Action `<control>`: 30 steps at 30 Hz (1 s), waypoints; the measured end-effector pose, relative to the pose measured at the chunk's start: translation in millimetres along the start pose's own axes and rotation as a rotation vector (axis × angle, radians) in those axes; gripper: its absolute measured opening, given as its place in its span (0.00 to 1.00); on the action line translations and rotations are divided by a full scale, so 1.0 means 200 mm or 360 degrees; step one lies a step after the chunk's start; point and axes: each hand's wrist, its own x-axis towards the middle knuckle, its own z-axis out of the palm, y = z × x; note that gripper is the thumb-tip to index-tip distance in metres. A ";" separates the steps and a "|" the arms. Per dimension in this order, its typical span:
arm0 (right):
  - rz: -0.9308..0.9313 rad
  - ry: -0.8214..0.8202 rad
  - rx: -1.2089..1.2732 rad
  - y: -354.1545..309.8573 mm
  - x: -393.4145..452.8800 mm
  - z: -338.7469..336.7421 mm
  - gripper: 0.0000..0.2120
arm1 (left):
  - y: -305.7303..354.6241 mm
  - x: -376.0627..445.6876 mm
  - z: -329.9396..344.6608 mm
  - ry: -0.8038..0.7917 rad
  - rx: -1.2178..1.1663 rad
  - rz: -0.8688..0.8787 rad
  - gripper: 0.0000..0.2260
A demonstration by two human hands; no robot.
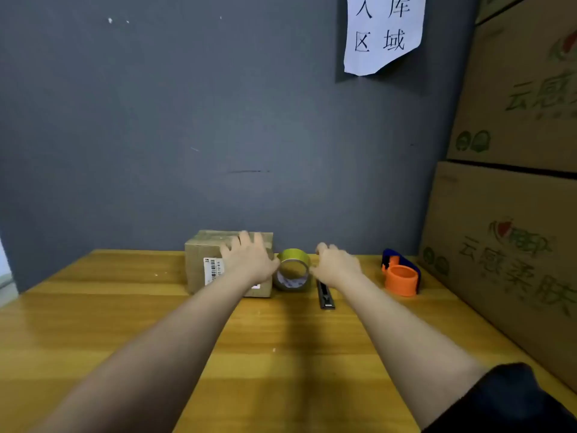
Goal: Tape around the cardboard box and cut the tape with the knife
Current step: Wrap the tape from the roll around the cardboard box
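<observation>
Cardboard box sits at the far edge of the tabletop, up against the grey wall, a white barcode label on its near face. Your left hand is over it now, fingers spread wide across the top and front of the box; whether the palm actually presses on the cardboard I cannot tell. Just right of the box stands the roll of tape, yellowish, on its edge with the hollow core facing you, touching or nearly touching the box's right side. Your right hand is on the other side of that roll, fingers loosely open and curled a little, gripping nothing, thumb side close to the roll's rim. Beneath your right wrist lies the knife, a dark slim utility cutter pointing lengthwise toward you, flat on the wood. Further right, near the far right corner of the tabletop, rests an orange and blue tape dispenser. Stacked printed cartons line the right edge. A paper sign hangs on the wall above.
</observation>
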 end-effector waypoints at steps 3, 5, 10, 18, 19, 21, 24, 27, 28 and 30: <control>0.0111 -0.0147 0.0254 -0.01 0.07 0.10 0.32 | 0.01 0.05 0.10 0.0063 0.0052 -0.0031 0.34; 0.0141 -0.0234 0.0389 -0.01 0.13 0.17 0.35 | 0.02 0.09 0.17 0.0136 0.0022 -0.0074 0.35; 0.0147 -0.0224 0.0553 -0.04 0.24 0.29 0.39 | 0.00 0.20 0.28 0.0273 0.0047 -0.0145 0.34; 0.0090 0.0072 0.0457 -0.02 0.25 0.32 0.27 | -0.07 0.22 0.35 0.0391 -0.0207 -0.0134 0.27; 0.0069 0.0092 0.0430 -0.01 0.24 0.31 0.26 | -0.09 0.23 0.34 0.0386 -0.0226 -0.0091 0.26; 0.0012 0.0114 0.0350 0.00 0.19 0.30 0.24 | -0.14 0.23 0.33 0.0398 -0.0276 0.0022 0.26; -0.0019 0.0146 0.0378 0.01 0.10 0.29 0.23 | -0.19 0.23 0.31 0.0409 -0.0420 0.0212 0.25; 0.0018 0.0178 0.0482 0.00 -0.02 0.29 0.22 | -0.23 0.22 0.28 0.0250 -0.0515 0.0398 0.26; 0.0044 0.0183 0.0527 0.00 -0.05 0.29 0.22 | -0.24 0.23 0.27 0.0177 -0.0538 0.0455 0.26; 0.0087 0.0175 0.0611 -0.01 -0.13 0.28 0.23 | -0.28 0.23 0.24 0.0045 -0.0553 0.0580 0.27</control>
